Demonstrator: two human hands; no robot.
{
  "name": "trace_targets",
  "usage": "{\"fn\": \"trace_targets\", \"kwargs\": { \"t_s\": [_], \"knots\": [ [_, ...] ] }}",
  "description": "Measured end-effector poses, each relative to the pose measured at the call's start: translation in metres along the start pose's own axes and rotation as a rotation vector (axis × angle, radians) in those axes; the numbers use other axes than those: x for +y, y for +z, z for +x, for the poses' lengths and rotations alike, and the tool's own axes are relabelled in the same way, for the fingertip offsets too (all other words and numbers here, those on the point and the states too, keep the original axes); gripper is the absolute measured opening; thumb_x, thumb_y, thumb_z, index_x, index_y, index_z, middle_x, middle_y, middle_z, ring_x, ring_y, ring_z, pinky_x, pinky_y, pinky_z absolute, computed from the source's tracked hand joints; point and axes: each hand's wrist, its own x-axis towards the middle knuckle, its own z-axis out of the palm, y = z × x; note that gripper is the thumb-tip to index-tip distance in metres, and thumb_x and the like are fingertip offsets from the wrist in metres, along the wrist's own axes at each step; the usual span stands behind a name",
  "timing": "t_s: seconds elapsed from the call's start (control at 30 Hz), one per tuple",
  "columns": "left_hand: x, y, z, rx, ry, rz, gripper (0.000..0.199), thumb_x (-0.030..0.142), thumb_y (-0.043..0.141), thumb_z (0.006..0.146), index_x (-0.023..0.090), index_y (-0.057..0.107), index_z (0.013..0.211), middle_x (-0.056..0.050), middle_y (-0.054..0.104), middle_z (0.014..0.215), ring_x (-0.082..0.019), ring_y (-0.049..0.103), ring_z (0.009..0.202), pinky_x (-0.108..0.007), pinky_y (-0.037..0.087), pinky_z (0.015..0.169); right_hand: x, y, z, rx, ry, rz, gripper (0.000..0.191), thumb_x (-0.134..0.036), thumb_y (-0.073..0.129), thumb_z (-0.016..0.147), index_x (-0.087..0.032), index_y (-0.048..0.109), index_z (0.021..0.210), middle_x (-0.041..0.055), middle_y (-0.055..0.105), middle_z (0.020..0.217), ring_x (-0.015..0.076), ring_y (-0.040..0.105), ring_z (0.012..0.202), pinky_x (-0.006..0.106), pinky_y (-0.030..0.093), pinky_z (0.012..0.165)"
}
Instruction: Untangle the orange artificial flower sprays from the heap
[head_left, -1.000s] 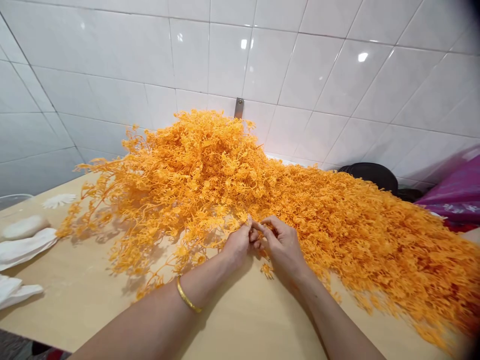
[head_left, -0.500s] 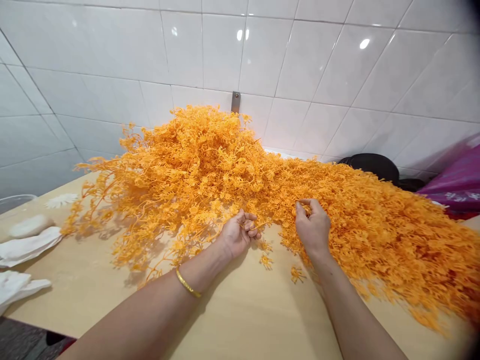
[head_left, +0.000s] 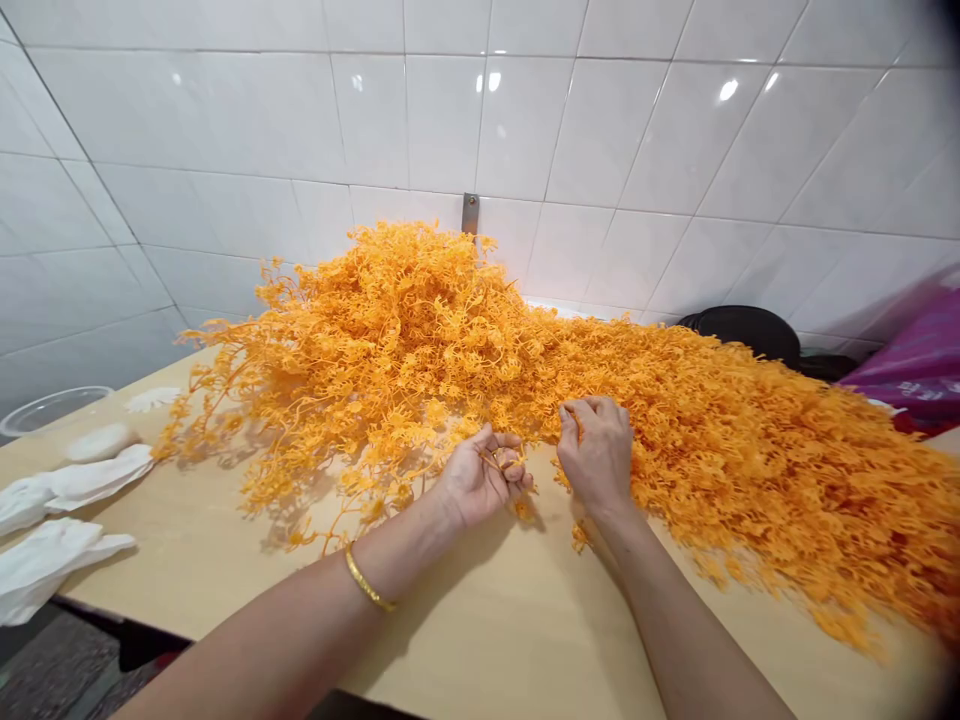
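Observation:
A large heap of orange plastic flower pieces, thin branching stems with small star-like heads, lies along the back of the table. My left hand, palm up with a gold bangle on the wrist, has its fingers curled around a thin orange flower stem. Close by on the right, my right hand is closed with thumb and index finger together at the heap's front edge. What sits in that pinch is mostly hidden, with only a bit of orange showing. A loose orange flower piece rests below the right hand.
White gloves and a pale oval object lie at the left, near a clear plastic lid or bowl. Behind the heap rises a tiled wall. A black round object and a purple bag stand at the back right.
My right hand has moved left, nearer to my left hand. The left hand stays curled in about the same place. The whole view has shifted slightly.

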Motion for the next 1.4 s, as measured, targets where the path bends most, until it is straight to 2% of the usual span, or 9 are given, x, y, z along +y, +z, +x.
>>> {"fn": "trace_targets", "kwargs": {
  "t_s": [0.13,0.33,0.47,0.57,1.1,1.23,1.3,1.4],
  "knots": [
    [0.000,0.001,-0.007,-0.039,-0.019,-0.028,0.036,0.036,0.027,0.085,0.013,0.047,0.066,0.005,0.030,0.041,-0.006,0.033,0.036,-0.021,0.037,0.049,-0.005,0.001,-0.003,-0.022,-0.008,0.012,0.019,-0.024,0.042,0.079,-0.018,0.060,0.077,0.0068,0.053,0.080,0.0204,0.040,0.080,0.031,0.029,0.068],
    [-0.002,0.002,-0.011,-0.072,-0.047,-0.034,0.038,0.037,0.025,0.085,0.013,0.048,0.066,0.006,0.026,0.041,-0.005,0.029,0.036,-0.021,0.035,0.048,-0.007,0.003,-0.005,-0.021,-0.017,0.031,0.019,-0.024,0.041,0.079,-0.018,0.059,0.077,0.0064,0.054,0.079,0.0204,0.041,0.079,0.031,0.028,0.068],
    [-0.002,0.002,-0.013,-0.086,-0.067,-0.044,0.036,0.036,0.028,0.085,0.013,0.047,0.064,0.006,0.021,0.041,-0.004,0.024,0.033,-0.018,0.028,0.041,-0.008,0.004,-0.006,-0.023,-0.021,0.042,0.019,-0.025,0.041,0.080,-0.018,0.059,0.076,0.0057,0.055,0.079,0.0197,0.041,0.079,0.031,0.027,0.067],
    [-0.002,0.002,-0.013,-0.093,-0.065,-0.031,0.037,0.036,0.028,0.085,0.013,0.046,0.062,0.007,0.020,0.041,-0.004,0.022,0.032,-0.018,0.025,0.040,-0.009,0.004,-0.007,-0.020,-0.027,0.039,0.018,-0.024,0.042,0.080,-0.019,0.058,0.075,0.0054,0.055,0.078,0.0194,0.041,0.079,0.030,0.027,0.067],
    [-0.005,-0.005,-0.006,-0.086,-0.049,-0.006,0.039,0.038,0.030,0.083,0.012,0.050,0.062,0.007,0.021,0.039,-0.004,0.022,0.032,-0.019,0.025,0.038,-0.012,0.007,-0.010,-0.073,-0.027,-0.001,0.017,-0.025,0.043,0.080,-0.019,0.059,0.076,0.0043,0.056,0.079,0.0191,0.042,0.079,0.030,0.029,0.068],
    [-0.005,-0.003,-0.005,-0.036,-0.030,-0.008,0.039,0.038,0.030,0.083,0.012,0.049,0.061,0.004,0.031,0.041,-0.006,0.031,0.035,-0.021,0.034,0.043,-0.012,0.007,-0.009,-0.076,-0.017,0.010,0.017,-0.024,0.043,0.080,-0.019,0.058,0.075,0.0040,0.056,0.078,0.0188,0.043,0.078,0.030,0.029,0.068],
    [-0.002,0.000,-0.004,0.007,0.002,-0.004,0.038,0.036,0.030,0.083,0.012,0.049,0.062,0.000,0.040,0.046,-0.008,0.041,0.042,-0.026,0.042,0.051,-0.012,0.007,-0.009,-0.069,-0.009,0.029,0.017,-0.023,0.043,0.080,-0.018,0.058,0.074,0.0043,0.056,0.077,0.0186,0.043,0.078,0.030,0.030,0.068],
    [0.005,0.008,-0.002,0.024,0.030,0.020,0.038,0.036,0.029,0.084,0.012,0.050,0.064,-0.003,0.045,0.050,-0.012,0.048,0.050,-0.033,0.046,0.062,-0.010,0.009,-0.010,-0.054,0.003,0.070,0.017,-0.023,0.042,0.080,-0.018,0.058,0.074,0.0046,0.056,0.076,0.0181,0.043,0.077,0.031,0.031,0.068]
  ]
}}
